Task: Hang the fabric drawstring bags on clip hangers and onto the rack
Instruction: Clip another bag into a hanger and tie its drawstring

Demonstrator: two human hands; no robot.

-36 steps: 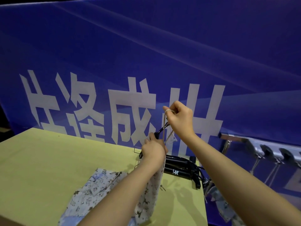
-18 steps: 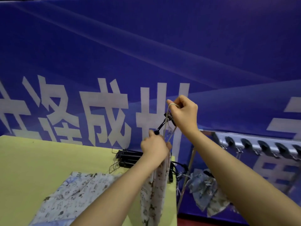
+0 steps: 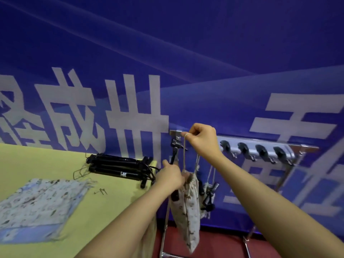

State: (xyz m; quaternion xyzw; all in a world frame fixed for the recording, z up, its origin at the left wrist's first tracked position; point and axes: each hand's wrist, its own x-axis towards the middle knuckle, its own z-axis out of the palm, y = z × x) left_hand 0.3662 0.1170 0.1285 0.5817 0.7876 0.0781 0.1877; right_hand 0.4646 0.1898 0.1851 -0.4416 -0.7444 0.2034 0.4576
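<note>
Your right hand [image 3: 203,141] pinches the cord [image 3: 184,155] of the patterned bag [image 3: 187,211], which hangs below it; your left hand [image 3: 172,176] grips the bag's top and the black hanger [image 3: 174,154]. The large white characters on the blue banner [image 3: 204,53] include 成. Since a second ago the bag has moved past the table's [image 3: 55,155] right edge to the rack's [image 3: 260,148] left end.

Blue banner wall [image 3: 204,43], yellow table [image 3: 46,161]
</note>
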